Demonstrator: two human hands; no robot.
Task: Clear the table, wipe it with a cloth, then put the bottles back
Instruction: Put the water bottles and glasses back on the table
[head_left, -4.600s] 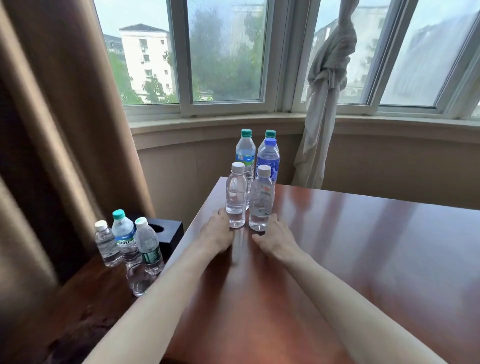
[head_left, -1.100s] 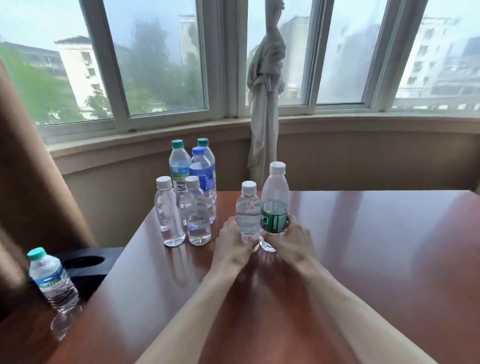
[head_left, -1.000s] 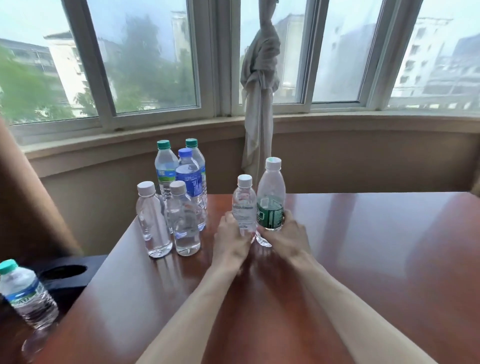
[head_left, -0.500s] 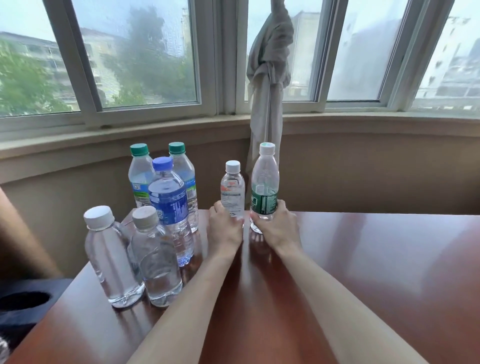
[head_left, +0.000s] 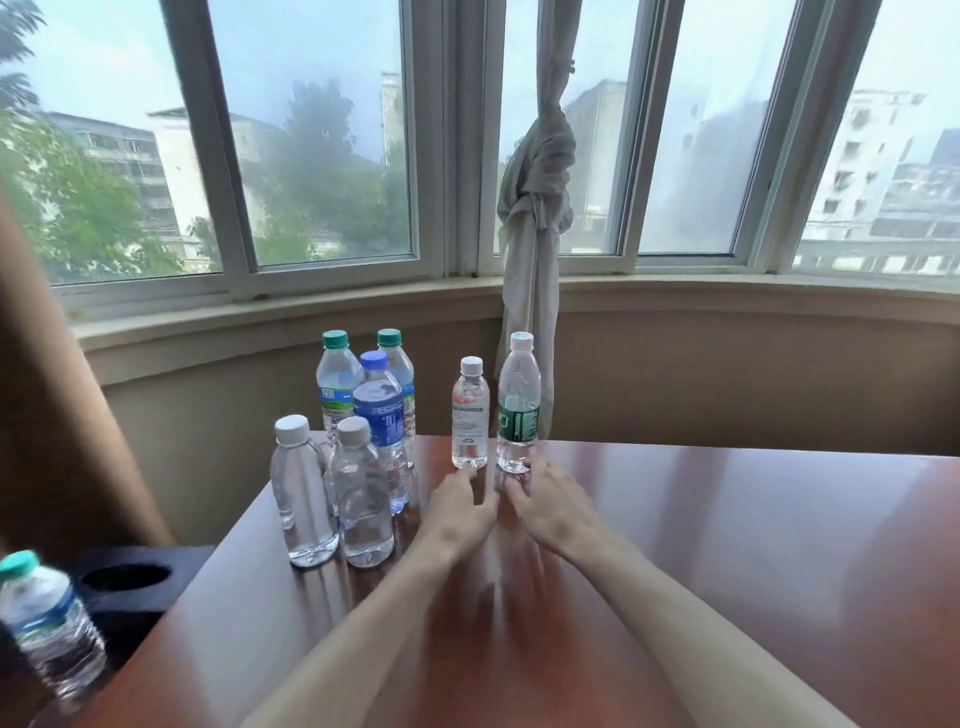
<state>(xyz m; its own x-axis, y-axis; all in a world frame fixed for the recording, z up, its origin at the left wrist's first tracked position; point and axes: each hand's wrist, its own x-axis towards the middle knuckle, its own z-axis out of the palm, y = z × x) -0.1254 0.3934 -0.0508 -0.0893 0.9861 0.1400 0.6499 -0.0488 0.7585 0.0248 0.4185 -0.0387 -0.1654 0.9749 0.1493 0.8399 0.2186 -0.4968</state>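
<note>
Two bottles stand at the far edge of the reddish wooden table (head_left: 727, 545): a small white-capped bottle (head_left: 470, 415) and a taller green-labelled bottle (head_left: 518, 408). My left hand (head_left: 457, 512) lies just in front of the small bottle, fingers relaxed, fingertips close to its base. My right hand (head_left: 550, 509) sits in front of the green-labelled bottle, also relaxed and holding nothing. To the left stands a cluster: two clear white-capped bottles (head_left: 304, 493) (head_left: 361, 493), a blue-labelled bottle (head_left: 382, 415) and two green-capped bottles (head_left: 335, 384) (head_left: 397, 374).
One more green-capped bottle (head_left: 44, 629) stands low at the left on a side surface, next to a black box (head_left: 130, 582) with a round hole. A knotted pale curtain (head_left: 535, 249) hangs behind the table by the window sill.
Both hands have let go of the two bottles they held at the far edge and pulled back a little toward me. The bottles now stand free.
</note>
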